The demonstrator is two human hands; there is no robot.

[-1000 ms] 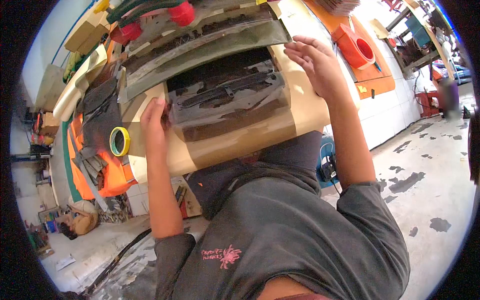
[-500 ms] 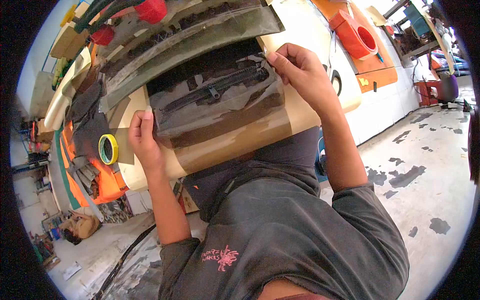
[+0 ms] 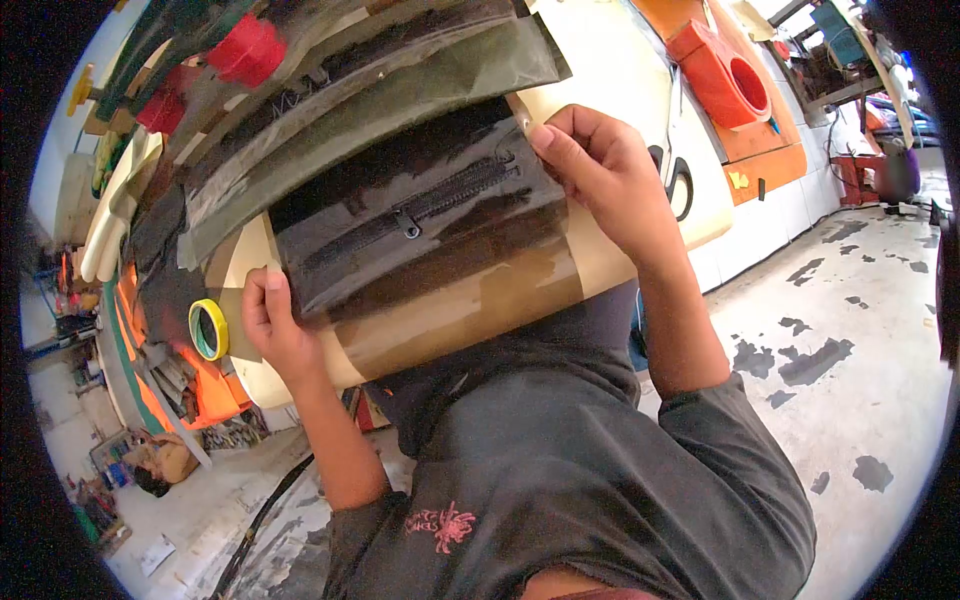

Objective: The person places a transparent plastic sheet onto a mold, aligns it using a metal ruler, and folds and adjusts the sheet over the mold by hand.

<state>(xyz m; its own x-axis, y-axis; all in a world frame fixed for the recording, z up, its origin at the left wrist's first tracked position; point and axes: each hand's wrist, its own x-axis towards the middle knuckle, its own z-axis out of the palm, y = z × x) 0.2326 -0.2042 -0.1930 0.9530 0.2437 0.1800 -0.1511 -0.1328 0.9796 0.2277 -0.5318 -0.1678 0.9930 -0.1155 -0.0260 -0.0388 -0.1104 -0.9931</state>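
Observation:
A dark panel with a zipper [image 3: 410, 222] lies over the cream-covered work surface [image 3: 600, 260]. My left hand [image 3: 285, 325] pinches the panel at its left edge, fingers curled and thumb on top. At the opposite edge my right hand [image 3: 605, 175] pinches the panel's upper right corner between thumb and fingers. The metal zipper pull sits near the middle of the panel. Just beyond it stretches a long olive-grey strip [image 3: 380, 120], running from lower left to upper right. Part of the panel's edge is hidden under my fingers.
Yellow tape [image 3: 209, 329] sits left of my left hand. Scissors [image 3: 680, 185] lie right of my right hand, near a red holder [image 3: 725, 80]. Red cylindrical parts [image 3: 246, 50] stand at the upper left. A person [image 3: 168, 462] is low at the far left.
My right hand has gone from spread fingers to a pinch on the panel's corner. Both hands and the panel have shifted left and down in view, and the scissors have come into sight.

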